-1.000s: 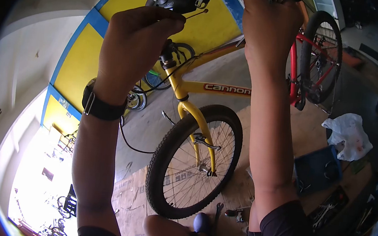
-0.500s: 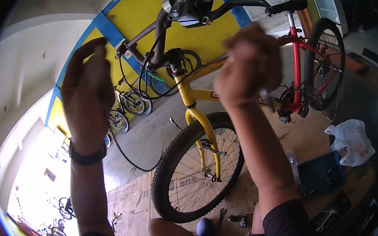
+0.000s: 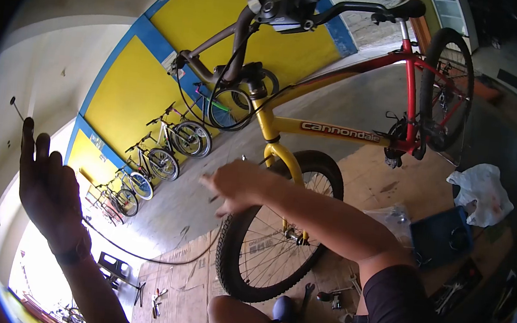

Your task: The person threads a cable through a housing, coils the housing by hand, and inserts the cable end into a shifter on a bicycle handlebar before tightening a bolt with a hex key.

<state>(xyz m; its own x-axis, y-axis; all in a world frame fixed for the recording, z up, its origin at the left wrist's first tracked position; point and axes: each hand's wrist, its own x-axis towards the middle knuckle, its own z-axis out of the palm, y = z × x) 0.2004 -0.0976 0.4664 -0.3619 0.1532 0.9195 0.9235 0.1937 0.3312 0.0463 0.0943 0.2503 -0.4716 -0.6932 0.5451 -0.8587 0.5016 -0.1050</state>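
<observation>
My left hand (image 3: 49,197) is raised at the left with its fingers curled, closed on a black cable (image 3: 149,259). A thin end with a small dark tip (image 3: 13,101) sticks out above the fingertips. From this hand the cable sags in a long curve toward the bicycle's front wheel (image 3: 224,264). My right hand (image 3: 234,185) is in front of the yellow fork (image 3: 285,158), fingers bent and pointing left. A small greyish piece shows by its fingers, too blurred to name. The yellow and red bicycle (image 3: 336,130) stands ahead, its handlebar (image 3: 241,41) at the top.
Several bicycles (image 3: 162,163) line the yellow wall. Cardboard (image 3: 174,290) covers the floor under the front wheel. A wrench (image 3: 308,296) and pliers (image 3: 157,301) lie there. To the right are a blue tray (image 3: 441,238) and a white plastic bag (image 3: 484,194).
My left hand has moved left and down, and the cable stretches farther left. From in front of the bicycle frame, my right hand has swung down and left to the fork.
</observation>
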